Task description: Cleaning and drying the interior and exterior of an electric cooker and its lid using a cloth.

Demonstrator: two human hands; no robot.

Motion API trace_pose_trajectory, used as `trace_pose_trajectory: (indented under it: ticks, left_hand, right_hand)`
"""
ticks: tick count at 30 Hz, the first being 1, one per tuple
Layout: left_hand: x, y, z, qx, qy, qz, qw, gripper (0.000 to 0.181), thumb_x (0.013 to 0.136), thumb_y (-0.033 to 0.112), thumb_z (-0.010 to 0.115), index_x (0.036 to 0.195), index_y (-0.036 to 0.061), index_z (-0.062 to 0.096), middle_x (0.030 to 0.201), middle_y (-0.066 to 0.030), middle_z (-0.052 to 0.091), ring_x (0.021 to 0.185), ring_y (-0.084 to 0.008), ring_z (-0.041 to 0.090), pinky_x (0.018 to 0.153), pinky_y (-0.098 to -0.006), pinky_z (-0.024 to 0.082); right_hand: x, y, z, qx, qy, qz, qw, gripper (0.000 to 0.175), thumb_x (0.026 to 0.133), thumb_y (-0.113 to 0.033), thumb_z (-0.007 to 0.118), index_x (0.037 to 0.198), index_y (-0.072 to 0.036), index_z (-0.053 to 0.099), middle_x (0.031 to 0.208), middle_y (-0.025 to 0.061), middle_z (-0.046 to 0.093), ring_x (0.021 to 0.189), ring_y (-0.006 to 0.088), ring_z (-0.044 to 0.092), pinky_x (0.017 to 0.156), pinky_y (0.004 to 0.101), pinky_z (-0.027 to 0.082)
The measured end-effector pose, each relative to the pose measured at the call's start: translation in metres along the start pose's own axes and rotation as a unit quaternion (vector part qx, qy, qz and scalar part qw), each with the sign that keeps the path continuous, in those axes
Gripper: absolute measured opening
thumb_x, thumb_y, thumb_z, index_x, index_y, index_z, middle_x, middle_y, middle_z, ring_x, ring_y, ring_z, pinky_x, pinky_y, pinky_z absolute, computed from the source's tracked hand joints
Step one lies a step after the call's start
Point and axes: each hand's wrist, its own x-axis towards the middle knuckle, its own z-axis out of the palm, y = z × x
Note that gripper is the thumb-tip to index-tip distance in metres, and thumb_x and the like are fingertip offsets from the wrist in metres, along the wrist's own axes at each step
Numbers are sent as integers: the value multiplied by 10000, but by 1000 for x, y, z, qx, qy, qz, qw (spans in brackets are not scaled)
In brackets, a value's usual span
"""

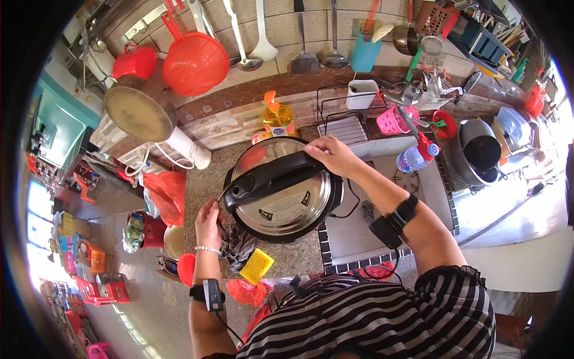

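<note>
On the granite counter point(305, 260) stands an electric pressure cooker point(287, 238) with a black-handled, shiny metal lid point(278, 197). A clear cover with a dark rim point(264, 155) shows at the far side of the lid. My right hand point(334, 155) grips the right end of the lid's black handle, fingers over its edge. At the left rim, my left hand point(210, 222) has its fingers bent around a thin dark edge or cord; which one cannot be told. Near my left wrist lie a crumpled dark cloth point(237, 249) and a yellow sponge point(257, 266).
A yellow dish-soap bottle point(278, 116) stands behind the cooker. To the right are a sink point(385, 202), a spray-topped bottle point(415, 157), a wire rack point(343, 130) and stacked pots point(477, 150). A red plastic bag point(166, 197) hangs left; utensils hang on the wall.
</note>
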Motion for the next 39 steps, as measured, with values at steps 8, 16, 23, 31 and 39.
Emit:
trace_pose_trajectory:
  ticks: [8,16,23,31,39]
  left_hand:
    - [14,-21,-6,74,21,-45,996,296,888,211,505,1151,76,523,939,-31,597,618,-73,506,555,-236,466]
    - [44,-13,21,-86,-168,3,982,520,919,393,419,1313,54,423,1152,-105,568,1077,-221,524,950,-345,376]
    - [86,-24,17,-53,-159,-105,980,451,883,390,545,1171,42,554,1114,-63,610,974,-185,595,873,-325,451]
    - [60,-13,21,43,-239,-25,970,387,908,289,497,1201,37,517,1138,-83,593,1005,-203,587,871,-330,463]
    - [-59,55,109,48,-375,-72,923,305,946,244,448,1093,-8,538,1033,-99,608,912,-179,601,770,-289,474]
  right_hand:
    - [-91,40,-4,-153,103,60,981,477,715,-349,717,1046,-60,535,989,176,535,913,356,539,764,426,452]
    - [-105,79,34,218,22,246,944,424,838,-354,616,989,41,583,769,76,601,631,151,569,614,287,475]
    - [-86,53,28,294,37,296,908,317,801,-246,620,991,7,605,831,64,590,778,171,546,710,308,439]
    - [-131,43,33,261,159,301,903,378,803,-200,595,1102,29,568,1002,153,620,943,240,584,809,354,454]
    - [-296,-47,-44,349,300,282,842,217,890,-229,548,984,-38,589,827,7,603,721,94,548,637,258,431]
